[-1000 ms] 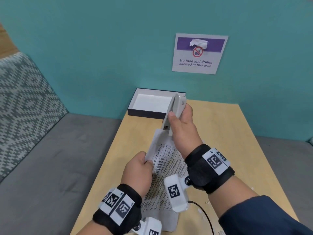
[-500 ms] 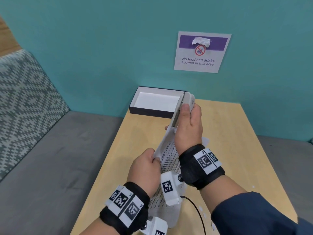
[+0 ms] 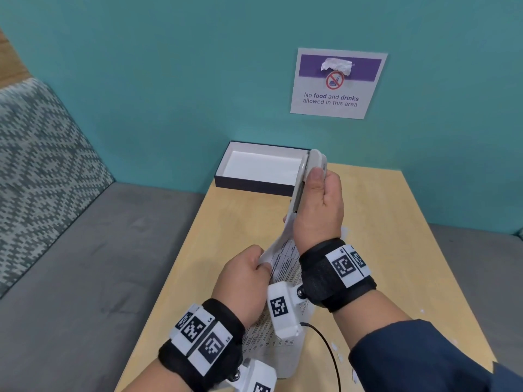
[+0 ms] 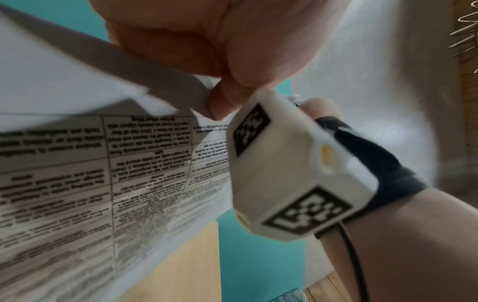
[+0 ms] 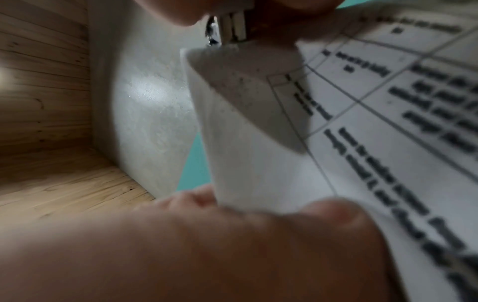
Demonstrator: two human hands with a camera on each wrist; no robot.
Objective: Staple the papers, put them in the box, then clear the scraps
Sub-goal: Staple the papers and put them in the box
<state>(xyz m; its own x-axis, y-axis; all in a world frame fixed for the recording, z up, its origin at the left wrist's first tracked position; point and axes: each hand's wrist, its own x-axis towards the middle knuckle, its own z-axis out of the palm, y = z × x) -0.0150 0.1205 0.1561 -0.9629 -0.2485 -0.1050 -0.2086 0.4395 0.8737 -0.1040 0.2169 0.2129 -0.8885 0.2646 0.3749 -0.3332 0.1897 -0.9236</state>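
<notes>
Step in hand: stapling, the first of the three. Right hand (image 3: 317, 210) is wrapped round a white plastic handheld stapler (image 3: 310, 176), thumb laid along its upper side, fingers curled behind it; the stapler stands nearly on end above the light wooden table (image 3: 382, 236), nose pointing down

Left hand (image 3: 243, 281) pinches the left edge of the white printed paper sheets with table grids (image 3: 283, 264) between thumb and curled fingers, holding them lifted and slanted; their lower end reaches down toward the table edge nearest the person. Right wrist view: the stapler's metal mouth sits at the top corner of the sheets, one corner folded over just below it. Whether a staple is already through cannot be told, picture too blurred

Shallow open box, dark outside, white inside (image 3: 260, 171), sits at the table's far end against the teal wall, nothing in it. Small white paper scraps (image 3: 334, 348) lie on the table near the right forearm, untouched

Judgement: early in the task. Next move calls for a firm squeeze with the corner square in the mouth and all sheets aligned, left hand keeping them taut; then the stack goes forward to the box
</notes>
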